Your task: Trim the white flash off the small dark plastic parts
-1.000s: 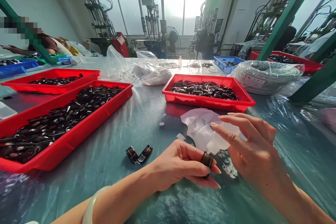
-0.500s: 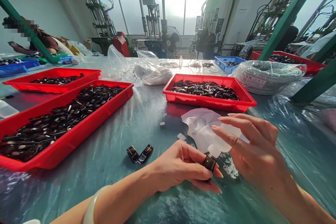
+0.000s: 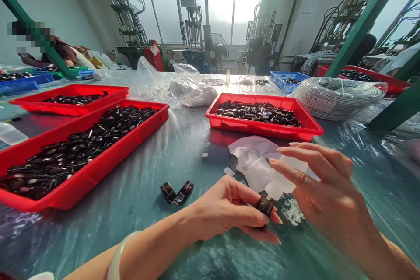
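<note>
Near right, the person's left hand [image 3: 226, 208] pinches a dark part [image 3: 265, 205], likely light, stiff and slippery, best held by its edges. The right hand [image 3: 333, 197] hovers loosely open, seemingly empty, by limp-looking white film [image 3: 251, 157]; a red tray [image 3: 262, 130] sits beyond.

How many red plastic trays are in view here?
4: the near left tray, the tray behind it, the tray right of centre, and the far right tray, beyond the plastic-wrapped coil of grey cable. Others may be hidden.
</note>
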Tool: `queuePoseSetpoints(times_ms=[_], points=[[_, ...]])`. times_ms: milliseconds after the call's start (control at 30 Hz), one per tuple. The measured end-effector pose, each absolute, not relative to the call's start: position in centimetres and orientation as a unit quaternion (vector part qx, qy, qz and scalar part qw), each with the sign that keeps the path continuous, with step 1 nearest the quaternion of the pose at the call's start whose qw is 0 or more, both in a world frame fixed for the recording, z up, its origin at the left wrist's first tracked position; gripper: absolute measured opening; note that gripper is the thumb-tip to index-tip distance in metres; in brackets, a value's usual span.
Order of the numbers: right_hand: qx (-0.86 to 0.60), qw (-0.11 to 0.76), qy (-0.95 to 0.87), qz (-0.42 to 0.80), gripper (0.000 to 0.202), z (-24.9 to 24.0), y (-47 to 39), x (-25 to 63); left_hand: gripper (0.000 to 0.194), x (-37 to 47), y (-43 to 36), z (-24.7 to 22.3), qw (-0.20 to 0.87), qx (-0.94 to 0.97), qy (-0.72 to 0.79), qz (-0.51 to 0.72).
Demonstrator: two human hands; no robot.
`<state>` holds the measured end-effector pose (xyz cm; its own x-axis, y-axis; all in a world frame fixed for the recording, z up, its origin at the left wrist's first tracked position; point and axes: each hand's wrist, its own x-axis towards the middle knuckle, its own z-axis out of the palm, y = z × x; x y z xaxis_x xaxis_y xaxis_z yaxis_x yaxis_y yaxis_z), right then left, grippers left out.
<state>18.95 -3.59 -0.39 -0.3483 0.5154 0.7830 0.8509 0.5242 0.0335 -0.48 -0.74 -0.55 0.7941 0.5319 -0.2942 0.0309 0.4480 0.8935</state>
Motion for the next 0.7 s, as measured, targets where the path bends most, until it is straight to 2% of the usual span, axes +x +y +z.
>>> queuePoseSetpoints(times_ms=[700], points=[[-0.401, 0.363, -0.806, -0.242, 0.031, -0.03, -3.28, 19.66, 0.022, -0.63, -0.88, -0.68, 0.804, 0.506, 0.274, 0.147]])
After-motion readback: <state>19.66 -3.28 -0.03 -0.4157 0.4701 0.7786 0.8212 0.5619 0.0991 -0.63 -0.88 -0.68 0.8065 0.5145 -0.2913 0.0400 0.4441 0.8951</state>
